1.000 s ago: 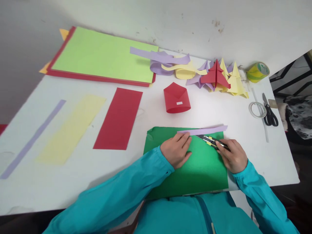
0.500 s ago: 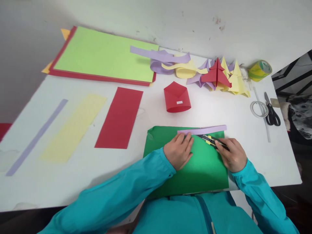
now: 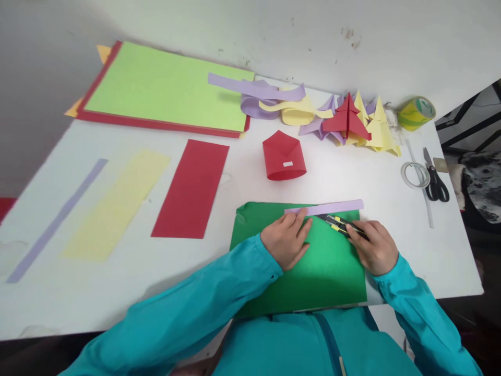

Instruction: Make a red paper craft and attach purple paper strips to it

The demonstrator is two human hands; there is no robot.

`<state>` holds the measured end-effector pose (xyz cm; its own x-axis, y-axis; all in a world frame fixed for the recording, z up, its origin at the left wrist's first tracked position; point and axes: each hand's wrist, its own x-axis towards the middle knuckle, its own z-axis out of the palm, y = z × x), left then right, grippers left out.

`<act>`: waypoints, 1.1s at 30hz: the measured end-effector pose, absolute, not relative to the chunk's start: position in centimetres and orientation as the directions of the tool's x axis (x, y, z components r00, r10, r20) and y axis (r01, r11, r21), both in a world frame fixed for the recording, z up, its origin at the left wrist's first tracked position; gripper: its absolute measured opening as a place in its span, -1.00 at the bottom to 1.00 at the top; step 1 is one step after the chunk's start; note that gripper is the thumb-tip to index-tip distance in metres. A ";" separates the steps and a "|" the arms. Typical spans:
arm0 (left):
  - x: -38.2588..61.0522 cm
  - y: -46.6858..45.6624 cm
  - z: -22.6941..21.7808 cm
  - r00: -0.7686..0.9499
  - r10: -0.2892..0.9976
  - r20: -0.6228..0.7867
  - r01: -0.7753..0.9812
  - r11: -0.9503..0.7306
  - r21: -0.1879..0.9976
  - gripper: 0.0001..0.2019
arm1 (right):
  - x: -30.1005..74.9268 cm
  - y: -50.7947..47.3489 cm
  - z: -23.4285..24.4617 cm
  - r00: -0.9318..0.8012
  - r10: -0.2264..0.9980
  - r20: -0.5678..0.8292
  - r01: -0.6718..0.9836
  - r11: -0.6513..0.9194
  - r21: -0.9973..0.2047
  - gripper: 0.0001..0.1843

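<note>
While the left hand (image 3: pixel 285 243) rests slightly spread fingers (image 3: pixel 305 228) on the lilac strip (image 3: pixel 336 207), the right hand (image 3: pixel 376 248) grips a cutter (image 3: pixel 340 225).

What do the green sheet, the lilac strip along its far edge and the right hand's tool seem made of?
Green sheet: probably paper or thin card, mostly matte, with one curled corner. Lilac strip: likely paper, matte and thin-looking. Black-and-yellow tool: its handle is perhaps plastic, judging by the coloured parts; the tip is too small to tell.
</note>
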<state>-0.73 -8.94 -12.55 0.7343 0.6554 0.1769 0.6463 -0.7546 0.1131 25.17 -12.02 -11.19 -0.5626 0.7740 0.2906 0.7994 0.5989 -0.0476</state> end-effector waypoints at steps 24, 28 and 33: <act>-0.6 -9.1 -12.0 0.744 0.662 0.087 0.650 -0.748 0.136 -0.52 | 25.1 -11.9 -10.9 -0.587 0.766 0.262 0.761 0.633 -0.144 -0.61; -0.8 -8.9 -12.0 0.747 0.659 0.093 0.643 -0.750 0.155 -0.50 | 24.9 -11.8 -11.0 -0.579 0.766 0.280 0.766 0.628 -0.136 -0.61; -1.3 -8.5 -11.6 0.756 0.651 0.063 0.622 -0.746 0.238 -0.33 | 24.8 -11.8 -11.1 -0.577 0.773 0.265 0.766 0.624 -0.154 -0.60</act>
<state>-1.26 -8.50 -11.60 0.7564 0.6511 0.0628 0.6222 -0.7457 0.2383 24.75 -11.79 -11.08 -0.5765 0.7730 0.2647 0.7660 0.6241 -0.1539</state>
